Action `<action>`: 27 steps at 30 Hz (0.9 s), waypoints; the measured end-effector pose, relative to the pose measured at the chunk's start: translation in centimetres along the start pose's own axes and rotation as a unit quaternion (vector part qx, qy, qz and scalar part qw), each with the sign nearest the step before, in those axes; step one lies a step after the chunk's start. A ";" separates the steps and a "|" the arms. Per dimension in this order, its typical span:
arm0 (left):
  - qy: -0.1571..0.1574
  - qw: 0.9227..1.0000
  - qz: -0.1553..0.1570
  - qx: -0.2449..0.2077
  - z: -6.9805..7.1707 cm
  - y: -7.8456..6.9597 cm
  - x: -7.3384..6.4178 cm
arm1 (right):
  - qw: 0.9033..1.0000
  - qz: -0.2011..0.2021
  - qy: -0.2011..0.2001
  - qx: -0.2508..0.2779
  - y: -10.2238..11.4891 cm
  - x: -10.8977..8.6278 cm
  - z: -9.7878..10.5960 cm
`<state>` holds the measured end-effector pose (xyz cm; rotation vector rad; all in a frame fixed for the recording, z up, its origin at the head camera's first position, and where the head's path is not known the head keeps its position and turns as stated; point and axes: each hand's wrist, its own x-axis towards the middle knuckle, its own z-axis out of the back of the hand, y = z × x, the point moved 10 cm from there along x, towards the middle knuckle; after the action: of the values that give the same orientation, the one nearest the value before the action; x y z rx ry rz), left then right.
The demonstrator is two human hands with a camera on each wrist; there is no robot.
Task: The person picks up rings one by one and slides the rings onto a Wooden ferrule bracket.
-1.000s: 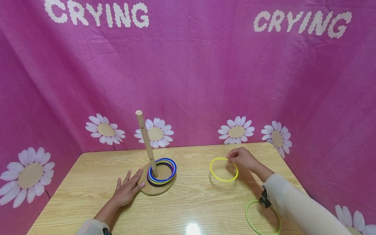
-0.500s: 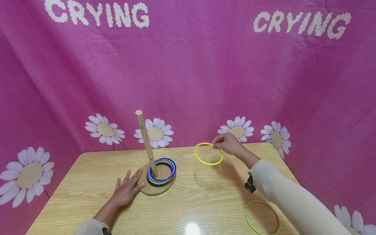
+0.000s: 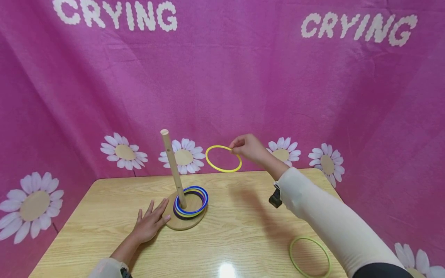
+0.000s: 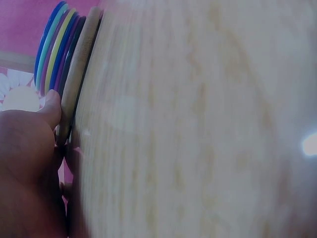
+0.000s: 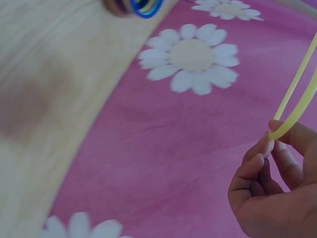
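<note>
My right hand (image 3: 249, 148) pinches a yellow ring (image 3: 223, 170) at its near right edge, high over the back of the table. In the right wrist view the thumb and fingertips close on the ring's yellow rim (image 5: 295, 113). To its left an upright wooden peg (image 3: 174, 166) rises from a round wooden base (image 3: 183, 225). Several coloured rings (image 3: 205, 208) are stacked around the peg's foot, a blue one on top. My left hand (image 3: 148, 226) lies with fingers spread at the base's left edge; the left wrist view shows its thumb against the base (image 4: 79, 69).
A yellow-green ring (image 3: 292, 258) lies flat at the table's front right, under the right forearm. The wooden table (image 3: 222, 231) ends at a pink cloth backdrop (image 3: 222, 85) with daisies, which also hangs at both sides.
The right hand has carried the yellow ring up and to the left, from low over the table toward the peg. The left hand and the stacked rings stay put.
</note>
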<state>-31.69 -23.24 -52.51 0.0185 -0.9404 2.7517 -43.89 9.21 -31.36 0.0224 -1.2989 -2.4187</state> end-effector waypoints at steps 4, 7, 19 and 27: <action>0.001 1.000 -0.003 -0.002 0.0 0.1 0.0 | 1.000 0.001 -0.003 0.012 2.4 1.1 -0.2; 0.013 1.000 0.010 0.005 -0.1 0.1 0.1 | 1.000 0.009 -0.010 0.016 4.3 1.9 -0.3; 0.020 0.999 0.022 0.019 -0.4 0.4 0.1 | 0.999 0.032 -0.031 0.016 11.6 3.6 -1.2; 0.010 1.000 0.008 0.020 -0.9 1.5 0.5 | 0.999 0.040 -0.022 0.001 14.8 4.6 -3.9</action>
<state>-32.49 -23.71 -54.06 -0.0096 -0.8837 2.7799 -42.44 -2.81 -20.88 -0.0815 -1.2961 -2.3636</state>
